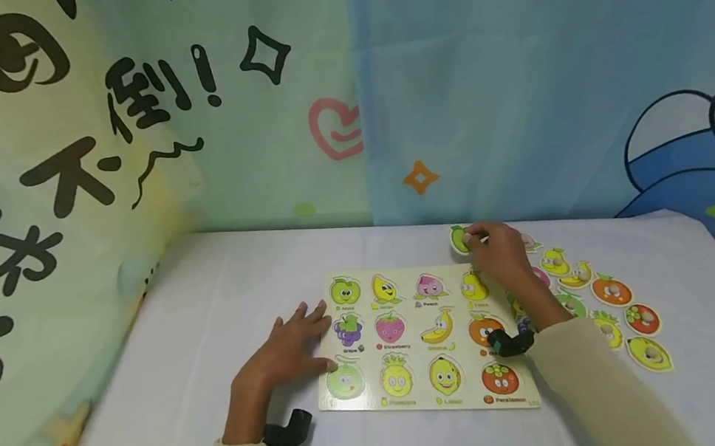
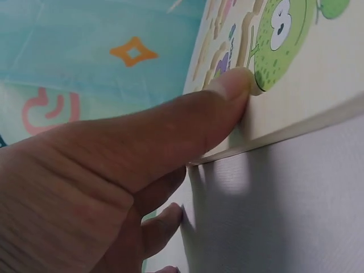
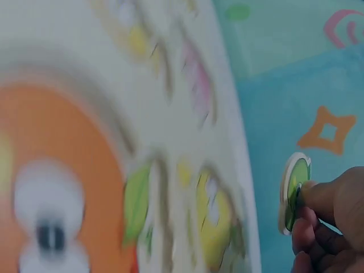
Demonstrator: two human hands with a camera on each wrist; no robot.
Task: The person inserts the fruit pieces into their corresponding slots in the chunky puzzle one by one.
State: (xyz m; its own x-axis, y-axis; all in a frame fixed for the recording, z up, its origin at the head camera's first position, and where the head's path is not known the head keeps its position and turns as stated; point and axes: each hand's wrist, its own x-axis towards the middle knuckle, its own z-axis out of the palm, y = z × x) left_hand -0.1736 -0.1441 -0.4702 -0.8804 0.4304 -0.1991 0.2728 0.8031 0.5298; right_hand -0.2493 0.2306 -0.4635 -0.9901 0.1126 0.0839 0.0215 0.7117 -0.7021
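A pale wooden fruit puzzle board [image 1: 420, 406] lies on the white table, its recesses printed with smiling fruits. My right hand [image 1: 502, 253] is above the board's far right corner. Its thumb and fingers pinch a green puzzle piece [image 3: 294, 193], which looks apple-like and is white-rimmed, by the middle of its face. The right wrist view shows this piece tilted on edge. Fingers spread, my left hand [image 1: 289, 347] lies at the board's left side. The left wrist view puts the thumb [image 2: 230, 85] on the board's edge, by the green melon picture [image 2: 281, 42].
Loose knobbed pieces lie right of the board: pear [image 1: 555, 263], orange [image 1: 611, 291], persimmon [image 1: 642, 320], lemon [image 1: 650, 354] and several others. My right forearm partly hides some. A printed cloth backdrop [image 1: 488, 88] rises behind the table. Dark wrist-worn pieces [image 1: 288, 430] sit at both cuffs.
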